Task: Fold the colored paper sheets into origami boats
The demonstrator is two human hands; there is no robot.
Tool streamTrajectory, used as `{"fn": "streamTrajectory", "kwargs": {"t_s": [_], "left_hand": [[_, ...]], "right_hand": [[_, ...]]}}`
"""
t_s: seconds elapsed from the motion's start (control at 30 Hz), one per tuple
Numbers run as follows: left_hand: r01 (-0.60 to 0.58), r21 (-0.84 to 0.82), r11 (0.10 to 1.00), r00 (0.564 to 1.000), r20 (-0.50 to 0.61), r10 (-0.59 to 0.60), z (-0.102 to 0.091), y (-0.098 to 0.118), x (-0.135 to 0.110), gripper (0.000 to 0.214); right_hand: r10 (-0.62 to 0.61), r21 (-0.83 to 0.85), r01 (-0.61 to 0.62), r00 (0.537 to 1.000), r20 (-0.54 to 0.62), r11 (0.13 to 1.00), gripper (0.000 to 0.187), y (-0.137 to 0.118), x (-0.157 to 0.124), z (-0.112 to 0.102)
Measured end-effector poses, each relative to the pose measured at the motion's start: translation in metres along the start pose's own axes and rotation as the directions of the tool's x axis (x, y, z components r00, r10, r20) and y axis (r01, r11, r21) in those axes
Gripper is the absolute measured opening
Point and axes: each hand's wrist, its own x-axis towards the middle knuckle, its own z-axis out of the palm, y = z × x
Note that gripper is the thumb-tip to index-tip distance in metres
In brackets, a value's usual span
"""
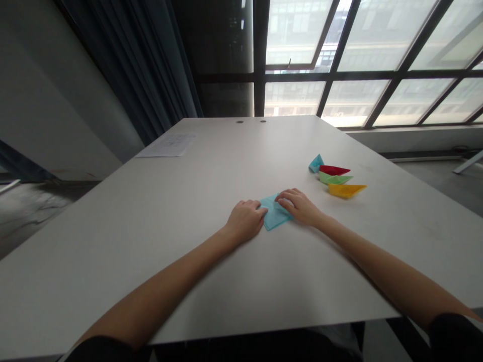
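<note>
A light-blue sheet of folding paper [276, 215] lies flat on the white table, with creases or folded layers on its upper face. My left hand [246, 219] is closed on its left edge, the thumb resting on top of the paper. At the opposite edge, my right hand [298, 206] has its fingers curled over the paper, thumb and forefinger close together on it. Both hands partly cover the sheet, so its outline is not fully visible.
Right of my hands sit folded paper boats: a yellow one [346, 190], a green one [334, 178] and a red one [334, 170]. A folded blue paper piece [316, 164] stands behind them. Printed sheets [169, 145] lie at the white table's [211, 176] far left edge.
</note>
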Motion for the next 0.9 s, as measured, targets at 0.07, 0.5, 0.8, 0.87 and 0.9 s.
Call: {"fn": "streamTrajectory", "kwargs": {"t_s": [0.07,0.5,0.8,0.87,0.9], "left_hand": [[-0.076,-0.029,0.997,0.997,0.0,0.076,0.0,-0.002,0.002,0.024],[0.188,-0.214,0.959,0.981,-0.008,-0.194,0.006,-0.015,0.006,0.063],[0.354,-0.409,0.841,0.935,0.119,-0.335,0.004,-0.022,0.012,0.031],[0.352,-0.507,0.787,0.934,0.13,-0.334,0.004,-0.022,0.013,0.028],[0.35,-0.565,0.747,0.933,0.139,-0.332,0.005,-0.022,0.013,0.028]], "right_hand": [[0.088,-0.014,-0.088,0.995,-0.048,0.996,0.031,0.01,0.001,0.003],[0.221,0.172,-0.223,0.975,0.03,0.96,0.026,0.011,0.001,0.008],[0.232,0.422,-0.164,0.966,-0.116,0.892,0.013,0.005,0.006,0.007],[0.235,0.444,-0.149,0.961,-0.143,0.883,0.013,0.005,0.006,0.007],[0.239,0.455,-0.146,0.959,-0.155,0.879,0.014,0.005,0.006,0.007]]}}
